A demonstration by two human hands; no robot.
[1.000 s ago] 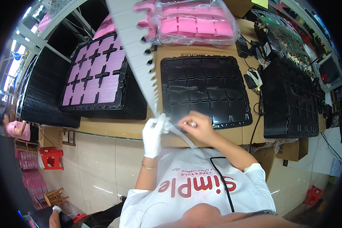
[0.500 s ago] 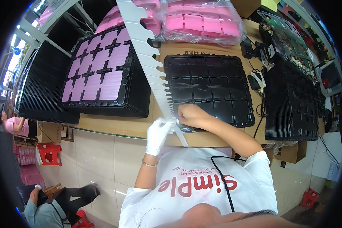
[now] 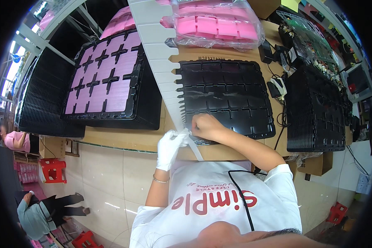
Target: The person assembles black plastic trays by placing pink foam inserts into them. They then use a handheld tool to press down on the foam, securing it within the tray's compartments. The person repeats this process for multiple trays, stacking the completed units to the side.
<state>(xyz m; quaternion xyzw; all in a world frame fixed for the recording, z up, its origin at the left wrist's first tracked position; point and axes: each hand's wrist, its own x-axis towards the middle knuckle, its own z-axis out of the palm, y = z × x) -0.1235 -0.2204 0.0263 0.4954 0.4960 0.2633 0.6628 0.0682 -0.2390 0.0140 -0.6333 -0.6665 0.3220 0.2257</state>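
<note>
The long white notched strip (image 3: 161,62) is pinched at its near end by the gloved left hand (image 3: 169,146) and bare right hand (image 3: 206,126), over the empty black tray (image 3: 231,97). The strip (long, unsupported) could be bent or dropped if the grip is loosened.

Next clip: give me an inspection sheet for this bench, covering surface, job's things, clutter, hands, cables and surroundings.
Surface: brown cardboard-covered bench, mostly covered by trays.
Job's things: long white notched strip running from the far bench edge down to the hands; empty black compartment tray beneath the right hand.
Clutter: black tray stack filled with pink sheets; bagged pink parts; black tray stack at right; cardboard box.
Hands: left hand, white-gloved, grips the strip's near end; right hand, bare, presses the strip at the tray's edge.
Cables: black cable beside the tray; another down the shirt.
Surroundings: tiled floor, red stools, other people at left.
</note>
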